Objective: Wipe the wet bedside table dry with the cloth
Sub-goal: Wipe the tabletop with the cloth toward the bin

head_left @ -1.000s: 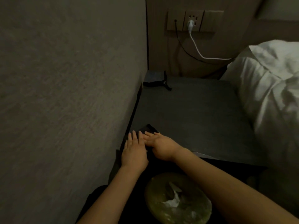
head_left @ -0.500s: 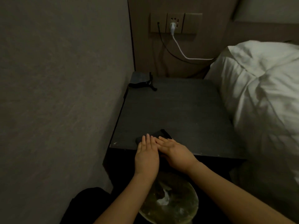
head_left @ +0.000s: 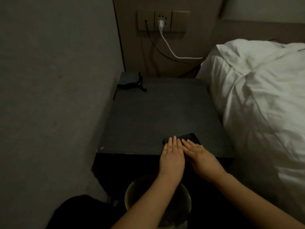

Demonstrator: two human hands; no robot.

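Observation:
The dark bedside table (head_left: 156, 113) stands between the wall and the bed. A small folded black cloth (head_left: 189, 137) lies on its front edge, right of the middle. My left hand (head_left: 172, 156) and my right hand (head_left: 200, 156) lie flat side by side on the cloth, fingers straight and together, pressing it onto the top. Only the cloth's far edge shows past my fingertips. In this dim light I cannot make out wet patches on the top.
A black clip (head_left: 132, 85) and a dark pouch (head_left: 129, 77) sit in the table's back left corner. White bedding (head_left: 264, 96) bulges against the table's right side. A wall (head_left: 49, 96) runs close on the left. A round bin (head_left: 130, 195) stands under my forearms. A white cable (head_left: 173, 53) hangs from the socket panel (head_left: 163, 21).
Both hands have slid the cloth along the table's front edge, from the front left corner to right of the middle. The view has shifted with them.

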